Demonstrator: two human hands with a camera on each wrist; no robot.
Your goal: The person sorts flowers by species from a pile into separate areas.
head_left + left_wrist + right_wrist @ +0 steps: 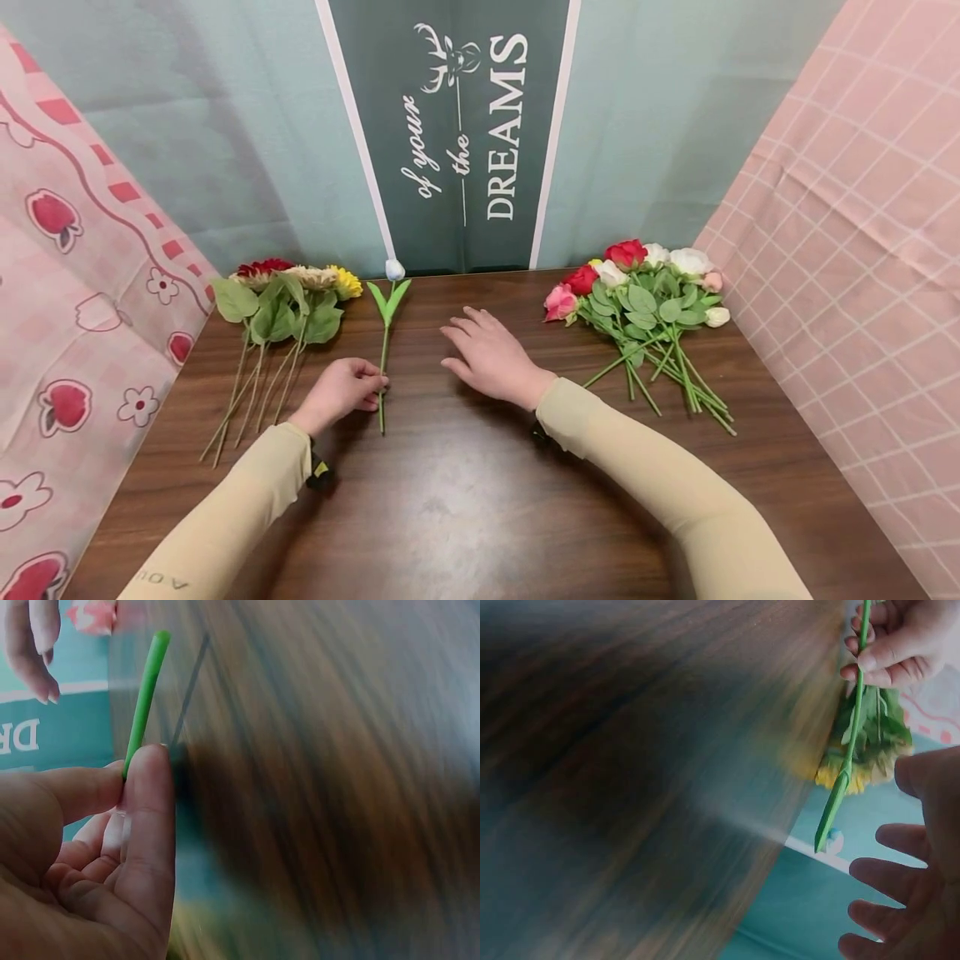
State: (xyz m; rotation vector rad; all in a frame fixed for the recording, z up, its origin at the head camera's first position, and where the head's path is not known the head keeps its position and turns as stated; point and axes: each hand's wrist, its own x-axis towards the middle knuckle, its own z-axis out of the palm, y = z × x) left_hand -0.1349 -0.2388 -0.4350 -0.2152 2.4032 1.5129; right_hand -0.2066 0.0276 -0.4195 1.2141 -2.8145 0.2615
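Observation:
My left hand (347,390) pinches the lower stem of an artificial tulip (386,329) between thumb and forefinger. The tulip has a pale bluish-white bud and two long green leaves, and its bud points toward the back wall. In the left wrist view the cut end of the green stem (148,697) sticks out past the fingertips. To the right of the tulip, my right hand (495,357) is held over the table with its fingers spread and nothing in it. The right wrist view shows the same fingers (889,881) apart from the tulip's leaves (832,810).
On the left of the brown wooden table (465,500) lies a bunch of red, cream and yellow flowers (281,304). A pile of red, pink and white roses (645,308) lies at the right, stems crossed. Fabric (637,125) hangs behind and at both sides.

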